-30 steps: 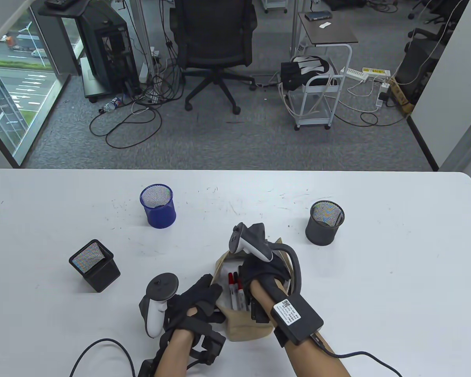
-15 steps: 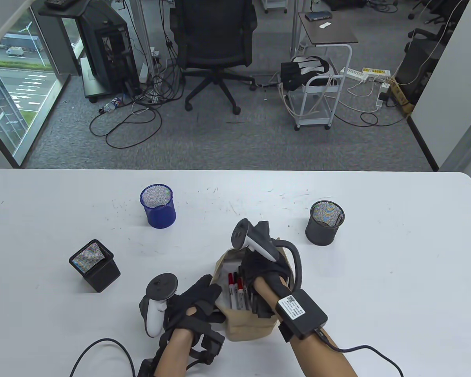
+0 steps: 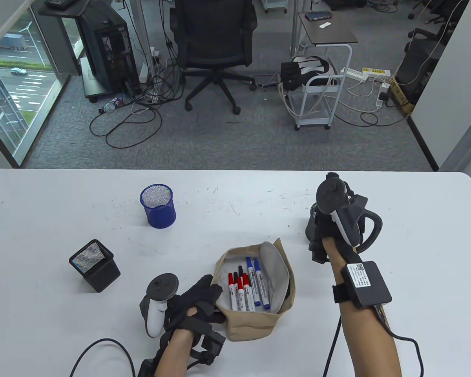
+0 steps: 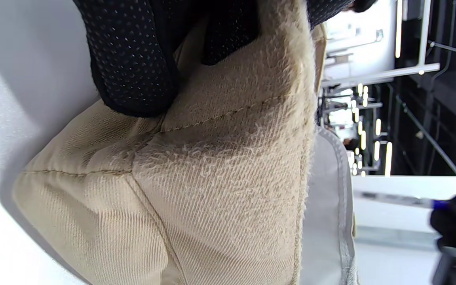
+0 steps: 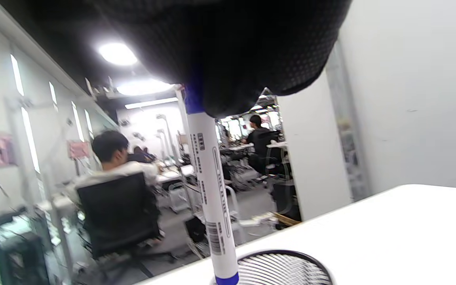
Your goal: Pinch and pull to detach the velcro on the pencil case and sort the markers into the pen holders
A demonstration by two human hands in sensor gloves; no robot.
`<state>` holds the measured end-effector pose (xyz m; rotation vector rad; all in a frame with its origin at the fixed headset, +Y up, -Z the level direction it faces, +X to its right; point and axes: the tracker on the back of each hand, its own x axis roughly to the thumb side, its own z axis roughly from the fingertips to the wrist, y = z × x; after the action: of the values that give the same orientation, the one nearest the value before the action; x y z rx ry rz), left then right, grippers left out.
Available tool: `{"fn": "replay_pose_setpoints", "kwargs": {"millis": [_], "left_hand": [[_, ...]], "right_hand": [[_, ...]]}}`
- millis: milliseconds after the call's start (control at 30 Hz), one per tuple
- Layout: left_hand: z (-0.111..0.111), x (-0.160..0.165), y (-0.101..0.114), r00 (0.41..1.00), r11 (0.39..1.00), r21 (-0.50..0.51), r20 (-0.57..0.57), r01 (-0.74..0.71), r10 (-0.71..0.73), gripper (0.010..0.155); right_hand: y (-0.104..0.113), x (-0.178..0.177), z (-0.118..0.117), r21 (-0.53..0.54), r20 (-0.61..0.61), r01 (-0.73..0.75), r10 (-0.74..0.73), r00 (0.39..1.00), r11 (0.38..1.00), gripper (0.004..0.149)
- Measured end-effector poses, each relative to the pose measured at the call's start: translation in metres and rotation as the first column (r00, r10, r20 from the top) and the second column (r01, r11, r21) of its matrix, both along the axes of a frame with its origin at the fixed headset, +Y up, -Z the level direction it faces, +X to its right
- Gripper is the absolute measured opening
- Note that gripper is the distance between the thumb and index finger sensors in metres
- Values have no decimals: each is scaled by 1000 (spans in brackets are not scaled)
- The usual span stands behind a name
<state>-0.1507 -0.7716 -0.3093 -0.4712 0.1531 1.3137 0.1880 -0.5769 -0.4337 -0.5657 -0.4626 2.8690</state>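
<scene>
White table (image 3: 396,204), office floor beyond. Step: sorting. Pencil case (image 3: 255,314) open near the front edge, left hand (image 3: 198,302) gripping its near rim. Right hand (image 3: 337,231) clamped on a blue marker (image 5: 212,198), tip over the round black holder (image 5: 283,269) toward the right. Next, judged: lower and release. That holder is mostly hidden in the table view.

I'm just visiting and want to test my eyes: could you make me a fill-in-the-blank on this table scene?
1. The right hand holds a marker with a ____ cap.
2. The left hand grips the beige ____.
3. The round pen holder at the table's far left is ____.

Missing words: blue; pencil case; blue
</scene>
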Motion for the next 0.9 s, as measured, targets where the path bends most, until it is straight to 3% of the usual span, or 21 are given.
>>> {"fn": "replay_pose_setpoints", "kwargs": {"millis": [167, 267, 467, 633, 733, 833, 900], "left_hand": [[-1, -1, -1, 1000, 1000, -10, 0, -10, 10, 72], [-1, -1, -1, 1000, 1000, -8, 1, -10, 10, 72], [-1, 0, -1, 1000, 1000, -4, 2, -6, 6, 72], [-1, -1, -1, 1000, 1000, -2, 3, -10, 10, 72], [-1, 0, -1, 1000, 1000, -2, 1, -12, 12, 72], [-1, 0, -1, 1000, 1000, 1, 1, -7, 7, 72], [0, 0, -1, 1000, 1000, 3, 1, -5, 5, 72]], "right_hand": [[-26, 14, -28, -107, 60, 10, -4, 998, 994, 45], [-28, 18, -34, -195, 64, 50, -38, 997, 979, 56], [0, -13, -6, -181, -134, 123, -148, 980, 976, 56], [10, -75, 31, -352, -336, 121, -245, 909, 928, 55], [-7, -110, 41, -517, -380, 30, -261, 887, 855, 56], [-39, -135, 40, -684, -367, -50, -284, 886, 728, 58], [-61, -147, 36, -736, -358, -100, -259, 897, 670, 58]]}}
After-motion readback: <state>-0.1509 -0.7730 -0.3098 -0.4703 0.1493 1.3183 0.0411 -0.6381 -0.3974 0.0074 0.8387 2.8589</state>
